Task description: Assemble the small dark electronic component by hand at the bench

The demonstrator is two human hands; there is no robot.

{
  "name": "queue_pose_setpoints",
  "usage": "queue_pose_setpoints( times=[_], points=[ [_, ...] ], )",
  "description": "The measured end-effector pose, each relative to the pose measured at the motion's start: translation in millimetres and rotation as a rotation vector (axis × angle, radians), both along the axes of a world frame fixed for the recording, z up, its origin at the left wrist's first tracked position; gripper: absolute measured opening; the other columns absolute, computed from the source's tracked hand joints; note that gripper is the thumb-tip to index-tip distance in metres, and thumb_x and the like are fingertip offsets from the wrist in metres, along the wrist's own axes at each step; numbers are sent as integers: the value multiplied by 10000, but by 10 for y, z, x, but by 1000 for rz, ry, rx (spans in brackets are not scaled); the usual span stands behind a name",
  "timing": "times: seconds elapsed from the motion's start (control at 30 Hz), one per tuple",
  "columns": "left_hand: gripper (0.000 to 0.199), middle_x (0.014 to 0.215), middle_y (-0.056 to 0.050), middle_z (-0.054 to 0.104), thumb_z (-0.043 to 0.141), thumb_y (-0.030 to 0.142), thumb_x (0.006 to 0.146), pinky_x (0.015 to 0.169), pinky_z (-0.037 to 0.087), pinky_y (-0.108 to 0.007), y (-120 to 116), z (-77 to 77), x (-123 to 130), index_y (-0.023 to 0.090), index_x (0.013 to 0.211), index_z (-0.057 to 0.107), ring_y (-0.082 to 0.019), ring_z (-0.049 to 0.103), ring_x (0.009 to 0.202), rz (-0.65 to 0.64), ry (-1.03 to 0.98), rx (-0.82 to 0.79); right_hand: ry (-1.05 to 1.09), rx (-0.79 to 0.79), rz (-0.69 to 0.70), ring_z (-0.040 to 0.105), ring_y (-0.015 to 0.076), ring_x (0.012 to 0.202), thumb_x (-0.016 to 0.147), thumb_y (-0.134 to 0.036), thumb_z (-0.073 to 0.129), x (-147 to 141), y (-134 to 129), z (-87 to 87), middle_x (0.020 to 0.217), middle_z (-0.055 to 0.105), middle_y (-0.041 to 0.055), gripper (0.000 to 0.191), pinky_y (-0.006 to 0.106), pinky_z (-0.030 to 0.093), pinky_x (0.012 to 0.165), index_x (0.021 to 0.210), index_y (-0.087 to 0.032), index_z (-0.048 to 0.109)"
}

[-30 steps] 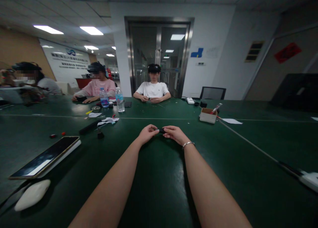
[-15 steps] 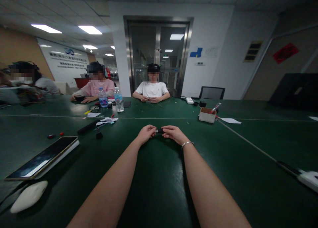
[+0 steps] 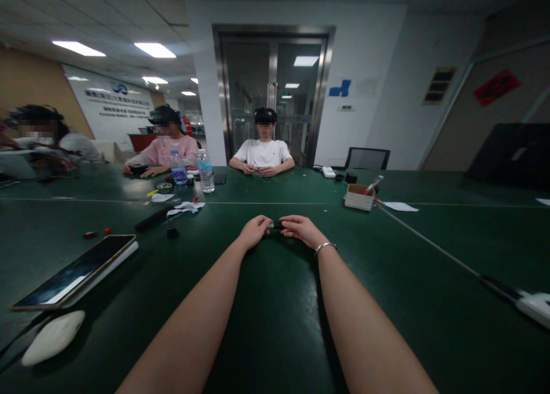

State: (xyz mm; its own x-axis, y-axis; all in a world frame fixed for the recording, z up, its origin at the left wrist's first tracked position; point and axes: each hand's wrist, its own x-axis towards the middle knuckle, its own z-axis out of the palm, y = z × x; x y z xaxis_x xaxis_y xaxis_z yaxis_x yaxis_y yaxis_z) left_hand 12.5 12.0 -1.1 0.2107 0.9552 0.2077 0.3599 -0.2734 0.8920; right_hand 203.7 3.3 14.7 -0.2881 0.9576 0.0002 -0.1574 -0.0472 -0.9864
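Observation:
Above the green table (image 3: 275, 302), both hands meet at a small black stick with a silvery end (image 3: 277, 225), shaped much like a USB stick. The fingertips of my left hand (image 3: 254, 231) pinch its silvery end. From the other side, the thumb and fingers of my right hand (image 3: 301, 230) close on the black end. A silvery bracelet (image 3: 325, 247) circles my right wrist. The fingers partly cover the stick, so fine detail is too small to tell.
A phone (image 3: 77, 271) rests on a white box at left, near a white rounded object (image 3: 54, 337). Bottles (image 3: 206, 173) and paper scraps (image 3: 185, 207) lie beyond. To the right are a small open box (image 3: 359, 198), a cable and a power strip (image 3: 535, 308). Several people sit across.
Both hands keep their hold on the stick in nearly the same place. The view has shifted very slightly.

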Motion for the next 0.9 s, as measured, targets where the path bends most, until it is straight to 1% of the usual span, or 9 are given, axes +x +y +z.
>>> queue_pose_setpoints(
  times=[0.07,0.1,0.2,0.33,0.47,0.53,0.63,0.77,0.9],
  points=[
    [338,775,-34,615,496,417,780,574,389,-233,3,-1,-2,166,970,620,-126,523,651,10,-4,10,2,-1,3,665,102,602,746,-62,656,0,1,-1,751,696,77,190,170,564,590,935,-89,661],
    [345,780,-37,617,489,418,785,571,390,-232,1,3,-2,163,977,620,-124,521,646,3,-14,0,2,-1,3,666,102,602,747,-60,655,0,2,-1,754,696,76,192,170,564,591,936,-90,660],
    [385,687,-30,596,423,433,823,550,384,-231,-15,24,0,141,982,616,-119,501,592,-25,-18,-30,3,-5,1,668,103,602,746,-55,652,0,4,0,757,696,73,191,168,563,586,933,-94,661],
    [331,756,-44,624,501,377,788,555,385,-219,-35,58,1,141,988,619,-120,527,640,-30,-24,-22,4,-6,3,668,106,605,754,-49,639,0,4,1,742,697,70,181,170,564,587,927,-95,664],
    [343,696,-34,609,476,380,805,548,382,-224,-50,80,-3,131,993,620,-117,519,606,-39,-24,-48,6,-1,9,665,100,600,747,-55,651,2,4,0,749,695,70,192,170,564,591,935,-94,662],
    [329,742,-41,622,518,365,782,552,381,-224,-53,79,-4,137,995,623,-117,524,627,-31,-28,-33,6,-3,10,664,97,595,748,-55,651,0,3,2,755,694,69,194,168,563,590,938,-95,660],
    [352,723,-41,616,486,396,800,551,379,-230,-41,58,-4,135,993,623,-121,523,627,-41,-34,-28,2,-9,7,664,96,594,755,-49,638,-4,0,7,767,695,70,187,167,562,588,935,-98,658],
    [398,718,-15,599,557,353,756,540,373,-217,-14,25,0,157,1102,565,-106,504,600,-6,-54,-20,-9,-7,2,667,103,604,757,-52,637,-6,-4,6,744,696,69,185,171,563,590,935,-97,659],
    [376,694,-21,597,487,368,805,541,380,-221,-16,27,3,144,1097,566,-100,494,567,-30,-59,-42,-10,-1,1,667,104,606,750,-60,650,-2,-7,3,730,693,67,189,170,560,586,935,-96,659]
  ],
)
